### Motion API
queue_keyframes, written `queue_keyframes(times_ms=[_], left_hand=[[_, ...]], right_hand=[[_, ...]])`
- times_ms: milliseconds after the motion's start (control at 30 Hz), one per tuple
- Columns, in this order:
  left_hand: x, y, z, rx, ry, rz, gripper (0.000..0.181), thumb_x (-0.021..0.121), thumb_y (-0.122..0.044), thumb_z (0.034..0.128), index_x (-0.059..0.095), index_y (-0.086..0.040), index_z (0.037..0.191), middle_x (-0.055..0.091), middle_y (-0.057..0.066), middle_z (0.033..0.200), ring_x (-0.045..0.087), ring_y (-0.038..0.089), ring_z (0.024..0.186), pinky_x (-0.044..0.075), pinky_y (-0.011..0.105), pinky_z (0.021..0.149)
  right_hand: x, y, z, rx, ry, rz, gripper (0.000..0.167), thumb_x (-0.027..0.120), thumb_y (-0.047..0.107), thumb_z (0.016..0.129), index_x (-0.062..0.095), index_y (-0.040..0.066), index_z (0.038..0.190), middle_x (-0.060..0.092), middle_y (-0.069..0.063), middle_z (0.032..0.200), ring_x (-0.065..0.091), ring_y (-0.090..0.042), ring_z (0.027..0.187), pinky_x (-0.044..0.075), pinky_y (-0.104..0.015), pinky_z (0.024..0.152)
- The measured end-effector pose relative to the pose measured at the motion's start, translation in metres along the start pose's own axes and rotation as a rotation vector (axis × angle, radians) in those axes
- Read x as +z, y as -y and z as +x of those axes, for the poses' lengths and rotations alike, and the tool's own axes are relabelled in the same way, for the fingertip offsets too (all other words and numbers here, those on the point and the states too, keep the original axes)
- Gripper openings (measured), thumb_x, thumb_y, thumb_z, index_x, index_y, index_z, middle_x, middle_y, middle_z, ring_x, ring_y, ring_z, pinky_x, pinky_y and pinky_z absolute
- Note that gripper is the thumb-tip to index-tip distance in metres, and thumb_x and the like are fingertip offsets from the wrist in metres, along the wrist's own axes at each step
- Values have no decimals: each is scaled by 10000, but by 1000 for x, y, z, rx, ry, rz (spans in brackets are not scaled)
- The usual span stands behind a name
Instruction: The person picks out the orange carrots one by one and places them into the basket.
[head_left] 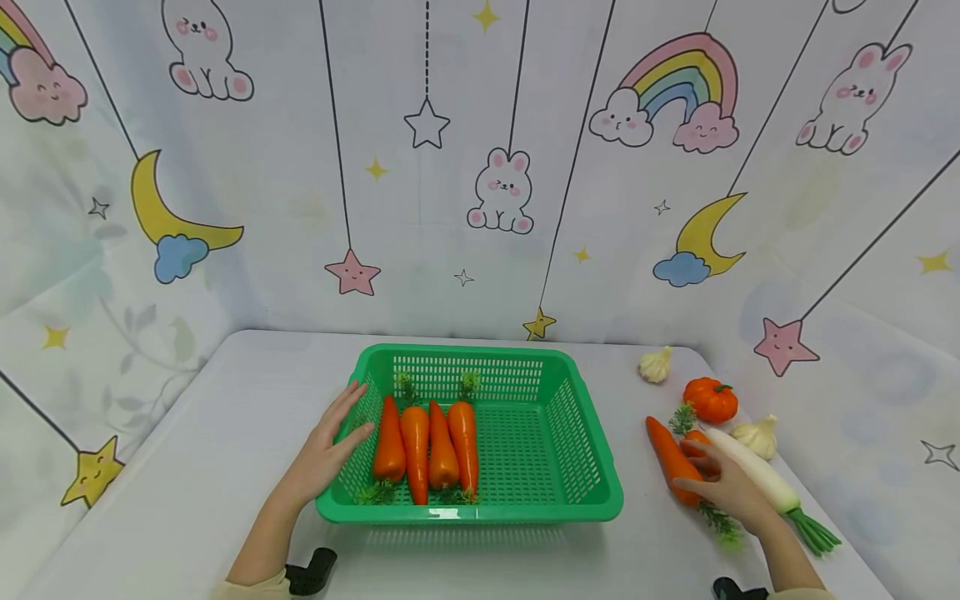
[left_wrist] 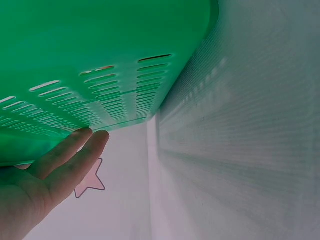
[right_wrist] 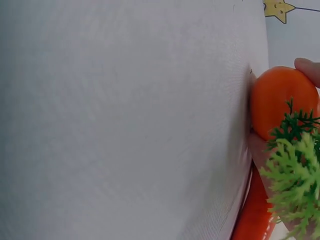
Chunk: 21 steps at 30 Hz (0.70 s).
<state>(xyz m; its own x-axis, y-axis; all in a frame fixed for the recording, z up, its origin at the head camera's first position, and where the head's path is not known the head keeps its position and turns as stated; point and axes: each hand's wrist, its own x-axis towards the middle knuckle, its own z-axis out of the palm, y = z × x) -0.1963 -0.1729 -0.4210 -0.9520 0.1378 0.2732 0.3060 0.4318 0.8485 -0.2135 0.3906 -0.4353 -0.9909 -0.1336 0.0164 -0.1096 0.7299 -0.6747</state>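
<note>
My right hand point(head_left: 723, 483) grips a carrot point(head_left: 664, 450) lying on the table at the right, thumb on one side and fingers on the other. In the right wrist view, the carrot's thick end point(right_wrist: 280, 102) sits between the digits, with leafy greens point(right_wrist: 295, 182) in front. Another carrot point(head_left: 696, 442) is partly hidden by this hand. At the left rim of a green plastic basket point(head_left: 525, 354), my left hand point(head_left: 324, 454) rests with fingers extended. The left wrist view shows two fingers point(left_wrist: 75, 155) nearly straight against the basket's slotted outer wall point(left_wrist: 100, 45). Several carrots point(head_left: 429, 450) lie side by side in the basket's left half.
A white radish point(head_left: 750, 467) with green stalks lies beside the right hand. Beyond it are a garlic bulb point(head_left: 757, 436), a ribbed orange-red vegetable point(head_left: 709, 400) with a green stem, and another garlic bulb point(head_left: 655, 365). A patterned cloth wall point(head_left: 420, 283) stands behind the white table point(head_left: 255, 392).
</note>
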Motion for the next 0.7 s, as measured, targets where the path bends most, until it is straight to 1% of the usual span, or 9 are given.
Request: queue_keyframes(times_ms=[133,267,367,533,700], left_hand=[[0,0,0,1,-1,-1,589,503,-281,944,261,-96,1448,116,124,1513,89,396,1354,135,706,952],[0,0,0,6,0,0,587,500,-279,945,259,-92,1448,115,128,1513,87,397,1354,135,706,951],[-1,0,0,9,1,-1,590,498,-286,946,258,-91,1448,113,130,1513,87,397,1354,137,706,951],[-1,-1,0,8,0,-2,582,501,-258,946,258,-89,1448,115,133,1512,90,397,1353,137,705,953],[0,-1,0,5,1,-4,576,499,-237,947,256,-90,1448,113,132,1512,88,395,1354,136,703,954]], right_hand=[[0,0,-1,16,-12,29,679,683,247,830,370,-73,1341,444,-293,1292,449,-437,1137,487,-206,721],[-1,1,-2,60,-8,79,684,665,253,845,335,-29,1374,425,-328,1284,426,-450,1143,514,-300,717],[-2,6,-3,92,-4,128,686,655,247,853,310,-12,1387,393,-358,1288,396,-473,1157,523,-358,705],[-5,20,-4,137,5,189,700,642,251,861,277,-31,1388,336,-372,1318,356,-492,1182,534,-371,712],[-9,32,-4,148,13,231,701,615,249,880,243,-36,1401,295,-385,1335,348,-496,1189,532,-393,735]])
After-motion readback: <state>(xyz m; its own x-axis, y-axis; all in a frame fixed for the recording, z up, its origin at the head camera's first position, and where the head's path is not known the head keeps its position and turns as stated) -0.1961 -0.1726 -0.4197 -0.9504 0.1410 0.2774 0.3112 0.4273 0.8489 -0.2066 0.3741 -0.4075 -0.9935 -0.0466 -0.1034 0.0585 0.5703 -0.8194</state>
